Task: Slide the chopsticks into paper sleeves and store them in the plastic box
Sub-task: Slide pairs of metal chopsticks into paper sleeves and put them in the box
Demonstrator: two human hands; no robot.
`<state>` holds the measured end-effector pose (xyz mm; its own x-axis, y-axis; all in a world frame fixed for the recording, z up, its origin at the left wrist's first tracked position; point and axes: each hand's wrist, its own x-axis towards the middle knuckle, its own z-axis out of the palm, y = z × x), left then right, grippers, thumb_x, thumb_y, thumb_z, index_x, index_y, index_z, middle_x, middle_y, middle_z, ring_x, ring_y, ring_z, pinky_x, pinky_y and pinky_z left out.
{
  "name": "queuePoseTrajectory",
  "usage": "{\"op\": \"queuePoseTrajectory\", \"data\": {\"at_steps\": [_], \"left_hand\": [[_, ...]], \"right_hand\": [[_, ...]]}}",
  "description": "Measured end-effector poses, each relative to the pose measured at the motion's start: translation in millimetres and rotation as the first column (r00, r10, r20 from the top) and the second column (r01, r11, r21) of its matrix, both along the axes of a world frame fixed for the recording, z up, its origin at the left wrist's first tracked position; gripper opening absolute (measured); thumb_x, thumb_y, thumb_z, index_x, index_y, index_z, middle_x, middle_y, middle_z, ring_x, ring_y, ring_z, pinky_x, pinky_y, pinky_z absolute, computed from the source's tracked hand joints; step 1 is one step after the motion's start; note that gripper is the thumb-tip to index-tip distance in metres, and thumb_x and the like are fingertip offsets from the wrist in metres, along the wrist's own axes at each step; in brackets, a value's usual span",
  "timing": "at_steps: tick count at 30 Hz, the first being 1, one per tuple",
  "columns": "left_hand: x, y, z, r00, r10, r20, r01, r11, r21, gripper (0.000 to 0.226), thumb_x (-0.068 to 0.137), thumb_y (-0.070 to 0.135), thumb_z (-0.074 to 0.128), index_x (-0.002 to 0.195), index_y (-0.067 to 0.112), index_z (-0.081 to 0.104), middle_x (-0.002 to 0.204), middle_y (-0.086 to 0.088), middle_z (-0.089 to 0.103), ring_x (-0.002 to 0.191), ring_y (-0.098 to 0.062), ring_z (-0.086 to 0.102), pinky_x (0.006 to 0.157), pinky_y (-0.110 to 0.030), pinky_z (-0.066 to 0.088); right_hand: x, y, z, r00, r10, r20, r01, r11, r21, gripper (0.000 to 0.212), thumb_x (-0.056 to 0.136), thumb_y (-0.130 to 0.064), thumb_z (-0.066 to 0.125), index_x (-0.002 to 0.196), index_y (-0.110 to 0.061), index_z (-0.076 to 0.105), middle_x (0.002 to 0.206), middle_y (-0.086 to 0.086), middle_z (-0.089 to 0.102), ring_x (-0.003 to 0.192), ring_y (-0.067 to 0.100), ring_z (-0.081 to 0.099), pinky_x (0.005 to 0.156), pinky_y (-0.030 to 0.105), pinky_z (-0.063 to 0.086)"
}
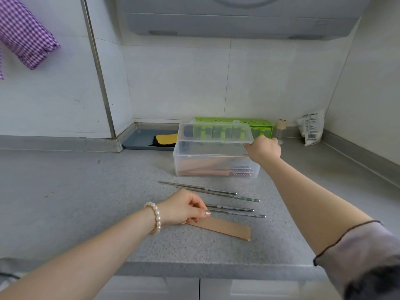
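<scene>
Clear plastic box (216, 163) lid (215, 132) is gripped at its corner by the right hand (263, 148). A paper sleeve (225, 229) is pinched on the tabletop (86, 191) by the left hand (184, 207). The lid is best held fully open while chopsticks (229, 207) are sleeved.

I count four loose metal chopsticks (216, 199) on my table (86, 191), one empty paper sleeve (227, 230), one plastic box (216, 161) with one lid (214, 131), and several sleeved pairs (216, 171) inside, their number unclear.
</scene>
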<state>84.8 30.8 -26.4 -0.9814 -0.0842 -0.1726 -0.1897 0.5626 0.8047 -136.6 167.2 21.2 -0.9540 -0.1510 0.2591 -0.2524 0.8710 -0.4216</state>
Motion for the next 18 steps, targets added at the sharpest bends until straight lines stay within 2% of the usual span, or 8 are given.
{"op": "queuePoseTrajectory", "data": {"at_steps": [3,6,8,10,12,15,18], "left_hand": [[-1.3,3.7,0.0,1.0,-0.012,-0.018,0.011,1.0,-0.026,0.005,0.084,0.016,0.066,0.082,0.012,0.068,0.061,0.008,0.058,0.045,0.005,0.051,0.047,-0.009,0.038],[-2.4,7.1,-0.1,0.998,-0.017,-0.053,0.01,0.992,-0.124,0.003,0.082,0.018,0.068,0.083,0.015,0.069,0.068,0.009,0.06,0.06,0.0,0.052,0.054,-0.01,0.04],[-2.6,9.4,-0.5,0.996,-0.014,-0.09,-0.005,0.978,-0.206,0.002,0.081,0.018,0.069,0.082,0.017,0.07,0.071,0.011,0.059,0.066,-0.001,0.051,0.06,-0.011,0.039],[-2.9,10.8,-2.0,0.992,-0.01,-0.125,-0.022,0.968,-0.248,0.003,0.08,0.017,0.07,0.08,0.02,0.07,0.074,0.011,0.06,0.071,-0.001,0.053,0.066,-0.013,0.041],[-2.0,12.9,-3.4,0.989,-0.002,-0.151,-0.04,0.96,-0.275,0.004,0.08,0.018,0.07,0.083,0.02,0.069,0.077,0.011,0.06,0.073,-0.002,0.053,0.068,-0.015,0.043],[-0.4,15.0,-4.0,0.985,-0.019,-0.173,-0.047,0.929,-0.366,0.013,0.08,0.023,0.07,0.093,0.019,0.07,0.082,0.013,0.058,0.077,0.0,0.051,0.068,-0.014,0.042],[0.0,15.5,-5.3,0.987,-0.044,-0.154,-0.028,0.9,-0.434,0.021,0.081,0.03,0.069,0.1,0.019,0.068,0.095,0.009,0.059,0.087,-0.006,0.053,0.079,-0.019,0.045]], "right_hand": [[2.7,15.1,-6.1,0.994,0.06,-0.092,-0.057,0.998,0.035,0.041,0.094,-0.039,0.047,0.081,-0.005,0.066,0.098,0.016,0.066,0.116,0.035,0.044,0.073,0.033,0.039],[13.5,32.2,-9.5,0.973,0.199,-0.113,-0.212,0.97,-0.115,0.025,0.091,-0.023,0.056,0.086,-0.006,0.073,0.087,0.013,0.07,0.092,0.03,0.058,0.066,0.03,0.045],[29.5,44.4,-11.2,0.937,0.349,0.004,-0.346,0.929,-0.135,0.016,0.087,-0.021,0.064,0.091,-0.009,0.073,0.087,0.006,0.07,0.079,0.019,0.059,0.068,0.026,0.044],[47.5,54.7,-16.9,0.859,0.472,0.196,-0.475,0.879,-0.035,0.014,0.082,-0.024,0.07,0.089,-0.012,0.073,0.081,-0.002,0.067,0.075,0.013,0.057,0.066,0.021,0.043],[63.8,62.9,-26.1,0.786,0.52,0.334,-0.56,0.828,0.028,0.013,0.078,-0.027,0.073,0.081,-0.014,0.071,0.073,-0.006,0.064,0.069,0.008,0.056,0.061,0.017,0.042],[78.5,70.8,-39.0,0.736,0.551,0.394,-0.611,0.791,0.034,0.014,0.075,-0.028,0.076,0.072,-0.018,0.066,0.068,-0.009,0.06,0.063,0.004,0.052,0.058,0.015,0.04],[82.9,74.8,-45.8,0.725,0.56,0.4,-0.621,0.784,0.027,0.016,0.075,-0.026,0.077,0.07,-0.02,0.062,0.065,-0.009,0.056,0.061,0.005,0.049,0.056,0.016,0.039]]}}
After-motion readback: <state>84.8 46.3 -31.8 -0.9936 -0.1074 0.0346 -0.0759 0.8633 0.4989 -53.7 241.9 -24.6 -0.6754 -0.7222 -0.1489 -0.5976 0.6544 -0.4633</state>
